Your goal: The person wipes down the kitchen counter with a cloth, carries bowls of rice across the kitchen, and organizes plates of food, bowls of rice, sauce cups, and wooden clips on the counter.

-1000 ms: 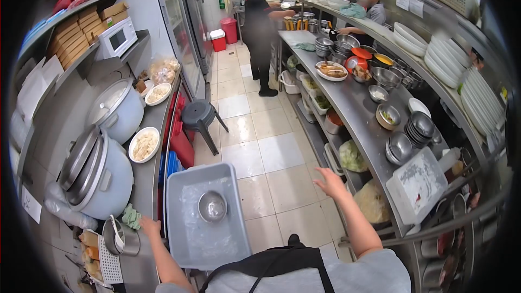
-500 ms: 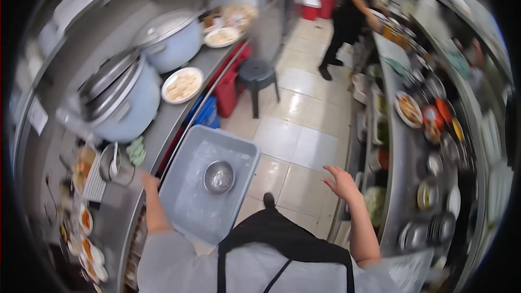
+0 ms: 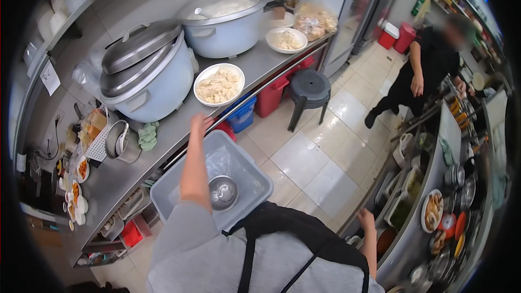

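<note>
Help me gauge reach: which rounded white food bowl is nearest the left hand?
The bowl beside the silver-lidded bluish pot, just beyond the left hand; others stand farther.

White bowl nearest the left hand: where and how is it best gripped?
Probably grip the white bowl by its rim from the aisle side, near the left hand: there it nears the counter edge. Keep it level: it is open and holds food.
</note>
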Demonstrator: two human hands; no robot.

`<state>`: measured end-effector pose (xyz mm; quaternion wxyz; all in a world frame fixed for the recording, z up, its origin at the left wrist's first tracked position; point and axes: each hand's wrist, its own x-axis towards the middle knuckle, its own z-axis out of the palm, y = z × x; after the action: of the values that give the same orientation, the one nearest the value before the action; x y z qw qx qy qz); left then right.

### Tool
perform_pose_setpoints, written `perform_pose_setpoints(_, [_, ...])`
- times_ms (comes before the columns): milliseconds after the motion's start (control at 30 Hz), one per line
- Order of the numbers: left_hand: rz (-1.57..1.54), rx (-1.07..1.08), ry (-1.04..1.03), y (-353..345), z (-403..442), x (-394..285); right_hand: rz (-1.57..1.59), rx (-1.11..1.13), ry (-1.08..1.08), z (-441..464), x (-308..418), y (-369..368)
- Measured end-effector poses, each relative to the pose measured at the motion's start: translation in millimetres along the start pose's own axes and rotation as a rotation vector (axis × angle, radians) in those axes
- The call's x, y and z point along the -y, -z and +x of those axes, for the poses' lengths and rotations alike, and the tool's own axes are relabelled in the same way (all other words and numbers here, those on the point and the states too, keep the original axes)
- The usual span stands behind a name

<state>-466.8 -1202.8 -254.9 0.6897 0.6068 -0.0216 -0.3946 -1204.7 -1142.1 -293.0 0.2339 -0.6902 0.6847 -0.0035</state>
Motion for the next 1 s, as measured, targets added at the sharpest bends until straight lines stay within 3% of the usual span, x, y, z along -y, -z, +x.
perform_pose_setpoints(67, [-0.179,0.015,0.152,-43,23,-2,-0.055,0.127,-0.106,1,-64,-27])
perform_pose_setpoints(133, [-0.144,-0.001,0.069,-55,46,10,0.004,0.343,-0.181,3,-108,-36])
perform_pose_setpoints(200, [-0.107,-0.003,-0.01,-73,65,12,-0.009,0.402,-0.17,33,-119,-40])
perform_pose_setpoints(267, [-0.103,-0.072,0.007,-72,65,16,-0.393,0.552,0.288,84,-178,-92])
perform_pose_setpoints(333, [-0.143,-0.147,0.012,-85,54,16,-0.038,0.478,-0.245,106,-15,46])
perform_pose_setpoints(367, [-0.18,-0.209,0.023,-92,47,16,-0.039,0.356,0.081,159,-51,18])
perform_pose_setpoints(400, [-0.262,-0.186,0.076,-92,44,19,-0.039,0.287,0.211,212,-43,10])
perform_pose_setpoints(467, [-0.378,-0.114,0.078,-101,12,28,0.161,0.181,0.313,275,46,52])
perform_pose_setpoints(600, [-0.337,-0.014,0.216,-124,-56,53,0.692,0.331,0.633,342,219,96])
perform_pose_setpoints(633, [-0.233,-0.015,0.21,-143,-80,52,0.869,0.584,0.478,339,261,110])
perform_pose_setpoints(700, [-0.18,0.069,0.25,-156,-88,69,1.042,0.85,0.365,346,318,106])
perform_pose_setpoints(733, [-0.123,0.089,0.259,-168,-90,74,1.03,0.865,0.364,348,340,109])
perform_pose_setpoints(800, [-0.039,0.097,0.235,-207,-99,64,1.276,1.162,0.113,351,372,117])
perform_pose_setpoints(833, [0.053,0.119,0.207,-227,-100,59,1.265,1.165,0.106,360,377,112])
perform_pose_setpoints(900, [0.04,0.168,0.178,-260,-87,56,1.532,1.02,0.237,380,391,107])
perform_pose_setpoints(1000, [0.017,0.266,0.201,-309,-59,44,1.579,0.849,0.066,426,401,124])
